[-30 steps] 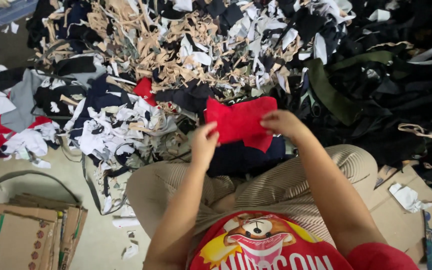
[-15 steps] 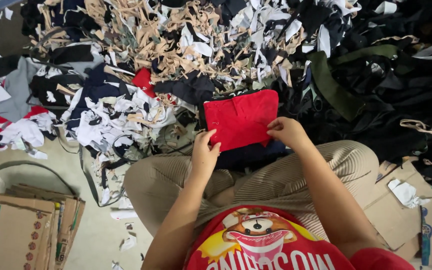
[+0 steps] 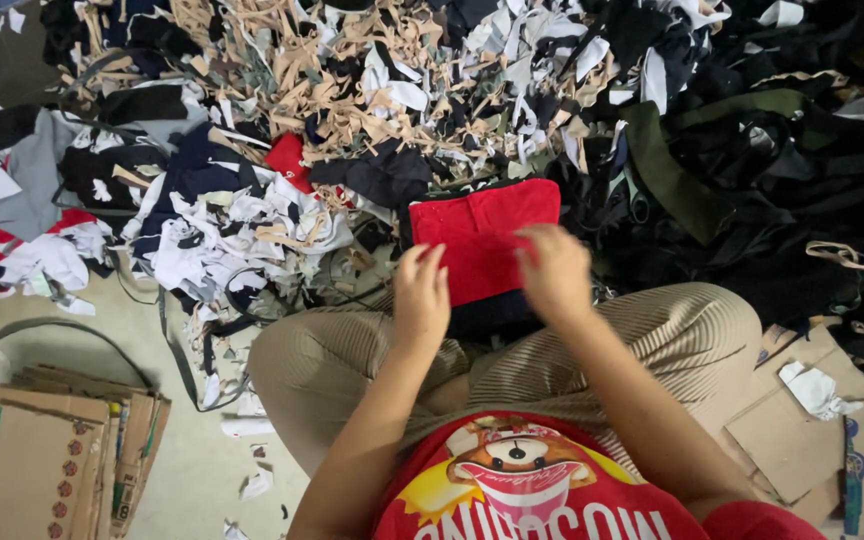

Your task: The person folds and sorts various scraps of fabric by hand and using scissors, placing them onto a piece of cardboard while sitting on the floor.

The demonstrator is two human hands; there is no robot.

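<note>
Hands both down on a red fabric piece (image 3: 482, 235), flat, roughly rectangular, lying on a stack of dark cloth (image 3: 487, 312) just beyond the person's knees. Left hand (image 3: 422, 295) rests with fingers extended on the lower left edge of the red piece, palm down, not curled around anything. Right hand (image 3: 552, 270) sits on the lower right part, fingers spread and motion-blurred; can't tell whether it pinches the cloth or just presses it. Hands are close side by side, not touching each other.

Red piece lies at the near edge of a big scrap heap (image 3: 402, 90): tan, white, black and navy strips mixed. Smaller red scrap (image 3: 287, 160) sits up-left in the heap, well apart from the piece under the hands. Olive green strip (image 3: 662, 180) lies just right of the red piece, running into a mass of black cloth (image 3: 792, 200) on the right side. White and navy scraps (image 3: 222, 240) spread to the left.

Person sits cross-legged, striped beige trousers (image 3: 672, 335), red printed shirt (image 3: 532, 490). Flattened cardboard (image 3: 42, 460) lower left on the floor, more cardboard (image 3: 802, 430) lower right with a crumpled white scrap (image 3: 814, 388) on it.
</note>
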